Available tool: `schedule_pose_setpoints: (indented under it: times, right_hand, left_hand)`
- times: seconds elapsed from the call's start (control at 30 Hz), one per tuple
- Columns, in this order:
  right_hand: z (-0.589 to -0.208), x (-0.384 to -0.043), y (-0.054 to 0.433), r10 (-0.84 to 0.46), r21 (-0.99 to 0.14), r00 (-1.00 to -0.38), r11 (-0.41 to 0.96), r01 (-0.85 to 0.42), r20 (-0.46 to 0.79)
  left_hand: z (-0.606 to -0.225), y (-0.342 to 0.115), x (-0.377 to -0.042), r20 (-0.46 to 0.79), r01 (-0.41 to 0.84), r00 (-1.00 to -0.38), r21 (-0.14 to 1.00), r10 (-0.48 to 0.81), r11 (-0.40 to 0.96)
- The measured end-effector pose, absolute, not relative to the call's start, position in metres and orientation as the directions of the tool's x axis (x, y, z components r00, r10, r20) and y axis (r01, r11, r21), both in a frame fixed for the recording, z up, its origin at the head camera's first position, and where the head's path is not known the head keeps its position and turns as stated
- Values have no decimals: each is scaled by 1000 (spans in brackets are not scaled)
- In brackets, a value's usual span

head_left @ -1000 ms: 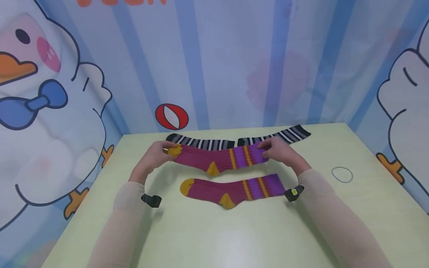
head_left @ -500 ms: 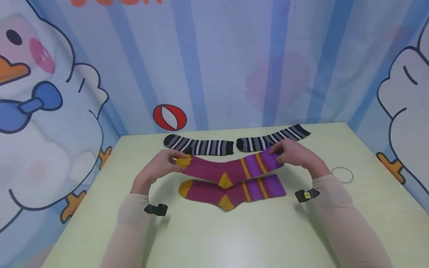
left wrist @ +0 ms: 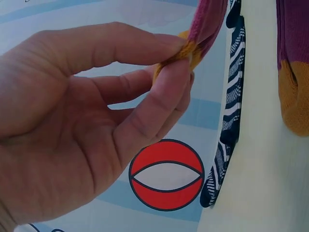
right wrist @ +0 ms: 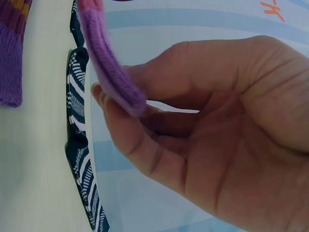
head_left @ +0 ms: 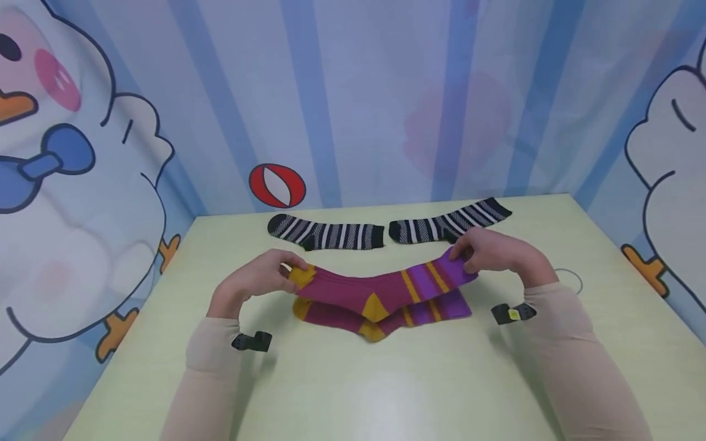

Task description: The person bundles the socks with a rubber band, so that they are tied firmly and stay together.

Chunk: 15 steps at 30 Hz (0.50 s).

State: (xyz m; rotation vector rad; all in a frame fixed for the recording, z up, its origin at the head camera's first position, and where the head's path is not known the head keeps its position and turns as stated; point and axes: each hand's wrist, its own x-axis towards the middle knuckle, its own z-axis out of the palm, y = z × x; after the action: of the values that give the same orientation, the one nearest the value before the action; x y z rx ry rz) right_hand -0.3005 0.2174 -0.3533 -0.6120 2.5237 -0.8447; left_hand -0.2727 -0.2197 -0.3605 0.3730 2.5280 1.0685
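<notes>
A maroon sock [head_left: 342, 289] with a yellow toe and heel and a purple striped cuff hangs between both hands, sagging in the middle. My left hand [head_left: 268, 273] pinches its yellow toe between thumb and fingers, seen close in the left wrist view. At the other end my right hand [head_left: 488, 251] pinches the purple cuff [right wrist: 113, 72]. A matching maroon sock [head_left: 331, 317] lies flat on the table beneath, partly covered by the held one in the head view. Its yellow toe [left wrist: 295, 104] shows at the right of the left wrist view.
Two black, white and grey striped socks lie along the back of the table [head_left: 353, 392]: the left striped sock [head_left: 336, 236] and the right striped sock [head_left: 441, 228]. A thin ring [head_left: 576, 278] is partly hidden behind the right arm. A printed cloth backdrop [head_left: 364, 110] rises behind.
Both hands have brought the held sock nearer and slightly to the right, from in front of the striped socks to over the matching sock. The striped socks now show more fully.
</notes>
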Motion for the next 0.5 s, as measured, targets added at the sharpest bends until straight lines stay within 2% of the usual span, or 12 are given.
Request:
schedule_pose_setpoints:
  times: [0.27, 0.5]
  right_hand:
    - [-351, -301, 222, -562, -624, -781, 721, -302, -271]
    - [-356, -300, 221, -554, -627, -769, 732, -267, -319]
  left_hand:
    - [-361, -215, -272, -270, 107, -868, 717, 416, 689]
    - [-368, -211, -274, -312, 93, -850, 703, 424, 705]
